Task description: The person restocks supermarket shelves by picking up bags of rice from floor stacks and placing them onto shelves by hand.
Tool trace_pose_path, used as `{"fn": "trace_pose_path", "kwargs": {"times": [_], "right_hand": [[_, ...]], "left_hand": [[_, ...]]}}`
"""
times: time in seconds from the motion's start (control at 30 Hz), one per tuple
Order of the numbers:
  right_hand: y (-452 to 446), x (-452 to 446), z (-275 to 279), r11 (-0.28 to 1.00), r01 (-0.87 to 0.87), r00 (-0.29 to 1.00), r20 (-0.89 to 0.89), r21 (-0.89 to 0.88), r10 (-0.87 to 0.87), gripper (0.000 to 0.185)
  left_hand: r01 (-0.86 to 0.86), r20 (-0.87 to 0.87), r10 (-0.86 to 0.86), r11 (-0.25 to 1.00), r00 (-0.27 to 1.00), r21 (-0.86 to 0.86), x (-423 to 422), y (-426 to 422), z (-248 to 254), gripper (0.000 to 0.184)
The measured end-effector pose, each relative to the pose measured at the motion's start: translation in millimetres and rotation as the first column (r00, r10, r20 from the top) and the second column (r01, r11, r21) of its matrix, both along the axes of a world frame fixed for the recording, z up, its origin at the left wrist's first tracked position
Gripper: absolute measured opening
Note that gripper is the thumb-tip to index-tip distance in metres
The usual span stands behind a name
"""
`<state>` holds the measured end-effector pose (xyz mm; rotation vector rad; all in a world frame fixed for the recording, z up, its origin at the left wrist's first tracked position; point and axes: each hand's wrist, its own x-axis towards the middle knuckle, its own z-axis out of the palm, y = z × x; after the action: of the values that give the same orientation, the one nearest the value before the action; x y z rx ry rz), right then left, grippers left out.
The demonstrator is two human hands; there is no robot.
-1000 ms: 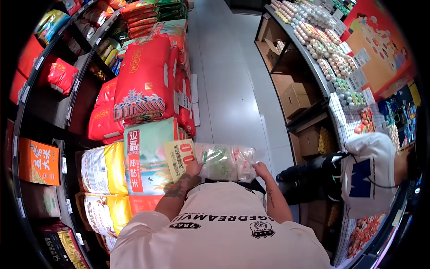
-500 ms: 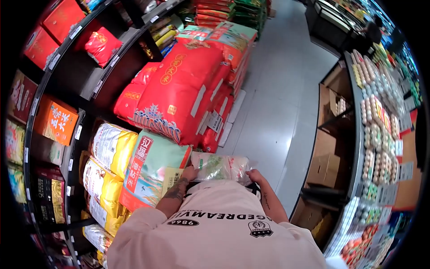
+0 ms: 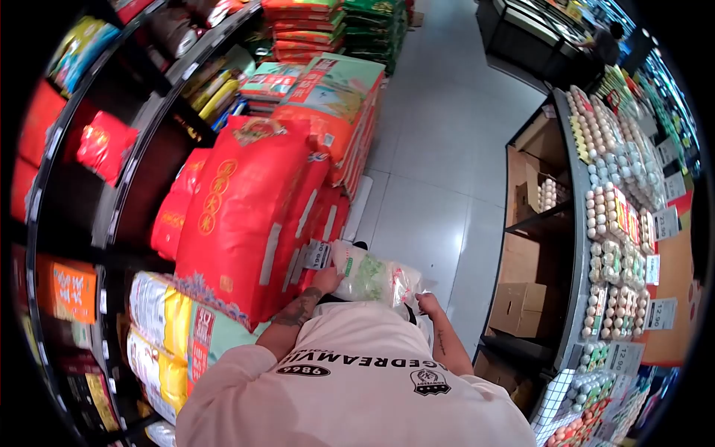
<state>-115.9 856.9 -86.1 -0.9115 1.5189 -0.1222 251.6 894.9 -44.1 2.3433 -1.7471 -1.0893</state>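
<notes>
A plump, see-through bag of rice (image 3: 376, 276) with green and red print is held level in front of my waist. At its left end, my left hand (image 3: 326, 280) has its fingers closed on the plastic. My right hand (image 3: 427, 302) pinches the crinkled right end. Just left of my left hand stands a pile of big red rice sacks (image 3: 238, 201), with a price card (image 3: 318, 255) on its side. The fingertips of both hands are partly hidden by the bag.
Green-and-orange sacks (image 3: 335, 97) are stacked farther ahead on the left, beside dark shelves (image 3: 112, 201). Egg cartons (image 3: 622, 261) line a counter on the right, with cardboard boxes (image 3: 518, 309) below. A grey tiled aisle (image 3: 417, 171) runs between. A person (image 3: 607, 45) stands far right.
I have moved forward along the aisle, so the red sacks now lie nearer, beside my left arm. The bag stays in both hands and tilts slightly, its right end lower.
</notes>
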Motion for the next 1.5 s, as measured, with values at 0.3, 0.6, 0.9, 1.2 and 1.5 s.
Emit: {"fn": "trace_pose_path", "kwargs": {"times": [0.3, 0.6, 0.9, 1.2, 1.5], "right_hand": [[-171, 27, 24, 0.932, 0.186, 0.977, -0.046, -0.31, -0.21, 0.03], [-330, 71, 18, 0.955, 0.072, 0.997, 0.027, -0.287, -0.067, 0.035], [-564, 58, 34, 0.952, -0.29, 0.955, 0.034, -0.096, 0.294, 0.043], [-657, -9, 30, 0.999, 0.025, 0.987, 0.157, -0.042, -0.018, 0.038], [-735, -25, 9, 0.984, 0.178, 0.984, -0.013, -0.007, -0.178, 0.033]], "left_hand": [[0.063, -0.095, -0.058, 0.997, 0.994, 0.052, 44, -211, 17, 0.049], [-0.103, -0.116, 0.105, 0.994, 0.988, 0.024, 103, -317, -33, 0.049], [-0.3, -0.012, 0.303, 0.949, 0.953, 0.093, 55, -447, -9, 0.05], [-0.031, 0.101, 0.024, 0.997, 0.995, 0.07, -1, -621, 22, 0.05], [0.199, 0.043, -0.201, 0.978, 0.979, 0.061, -21, -804, 19, 0.049]]}}
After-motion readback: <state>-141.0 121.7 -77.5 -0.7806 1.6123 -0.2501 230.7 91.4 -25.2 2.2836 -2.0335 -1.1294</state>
